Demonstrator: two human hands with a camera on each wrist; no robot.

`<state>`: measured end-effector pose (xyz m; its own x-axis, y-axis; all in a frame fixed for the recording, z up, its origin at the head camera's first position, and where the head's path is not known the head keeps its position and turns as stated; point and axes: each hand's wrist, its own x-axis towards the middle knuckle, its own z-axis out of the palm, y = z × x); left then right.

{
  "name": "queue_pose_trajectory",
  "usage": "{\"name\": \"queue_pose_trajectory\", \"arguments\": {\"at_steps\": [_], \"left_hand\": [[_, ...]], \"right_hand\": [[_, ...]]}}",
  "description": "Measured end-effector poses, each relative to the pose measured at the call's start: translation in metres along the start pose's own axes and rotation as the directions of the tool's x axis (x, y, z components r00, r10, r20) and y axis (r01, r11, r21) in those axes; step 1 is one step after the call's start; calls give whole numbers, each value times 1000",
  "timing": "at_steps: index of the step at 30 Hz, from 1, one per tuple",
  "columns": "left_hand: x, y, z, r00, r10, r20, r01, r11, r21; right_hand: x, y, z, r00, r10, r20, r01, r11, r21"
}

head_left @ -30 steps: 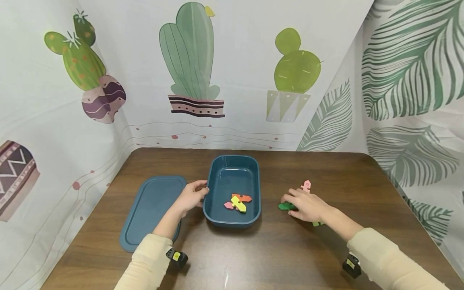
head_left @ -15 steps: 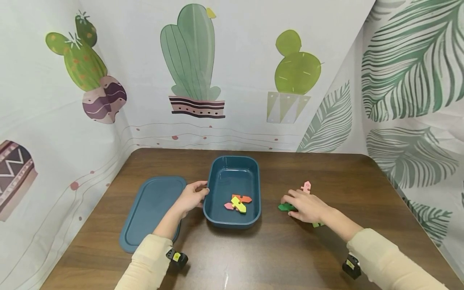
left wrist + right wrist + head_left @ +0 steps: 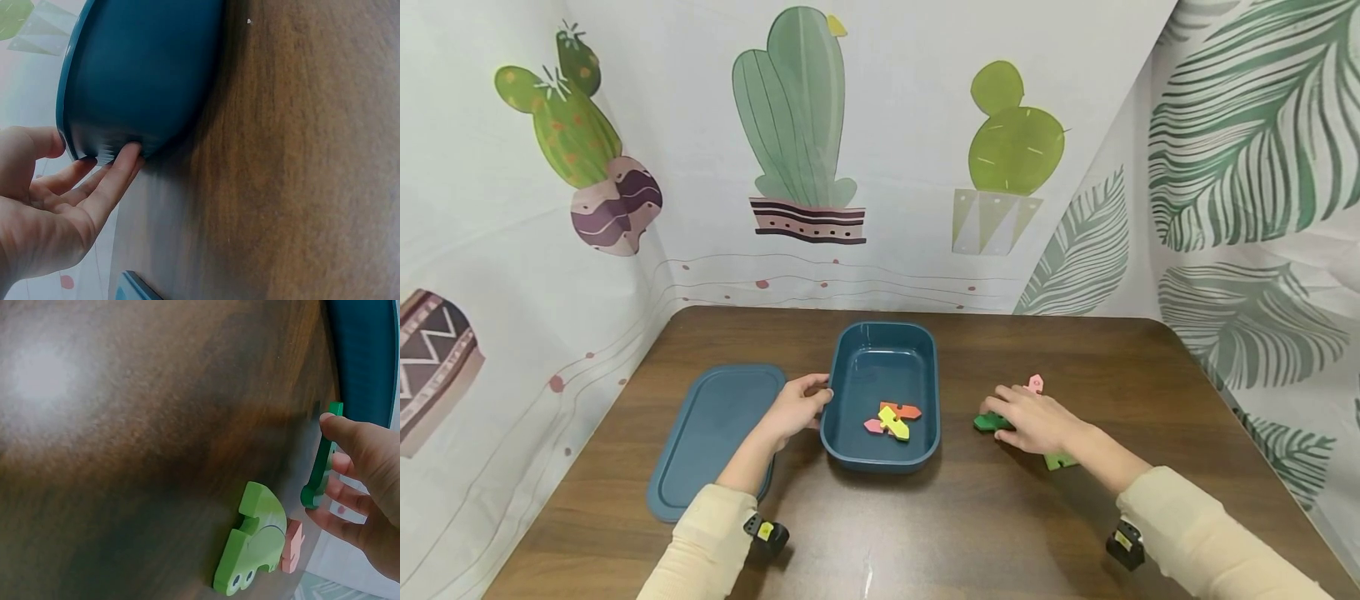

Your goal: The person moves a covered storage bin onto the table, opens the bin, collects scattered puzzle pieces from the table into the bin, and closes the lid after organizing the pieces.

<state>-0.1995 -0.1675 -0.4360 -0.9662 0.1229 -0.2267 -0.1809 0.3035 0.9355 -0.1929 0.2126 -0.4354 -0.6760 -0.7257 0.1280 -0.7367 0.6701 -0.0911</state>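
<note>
left fingers [image 3: 114, 180] grip 1 box [image 3: 882, 375] | right fingers [image 3: 347, 496] pinch 1 dark-green piece [image 3: 321, 464] | 3 boxed pieces [image 3: 893, 423] | 2 loose pieces [image 3: 265, 544]

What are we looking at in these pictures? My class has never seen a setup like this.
There is no machine doing the work: these are a person's two bare hands. The wide picture comes from a camera worn on the head, looking forward and down; the two close ones come from cameras worn on the wrists. On the brown table stands an open blue box with an orange piece, a yellow piece and a pink piece inside. Its likely lid lies to the left. The left hand touches the box's side. The right hand pinches a dark green piece, near a light green piece with eyes and a pale pink piece.
</note>
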Motion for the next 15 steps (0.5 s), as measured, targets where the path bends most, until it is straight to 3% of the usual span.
{"name": "queue_pose_trajectory", "arguments": {"at_steps": [15], "left_hand": [[0, 2, 0, 1000, -6, 0, 6, 1000, 8]], "right_hand": [[8, 1, -15, 1000, 0, -9, -1, 1000, -13]]}}
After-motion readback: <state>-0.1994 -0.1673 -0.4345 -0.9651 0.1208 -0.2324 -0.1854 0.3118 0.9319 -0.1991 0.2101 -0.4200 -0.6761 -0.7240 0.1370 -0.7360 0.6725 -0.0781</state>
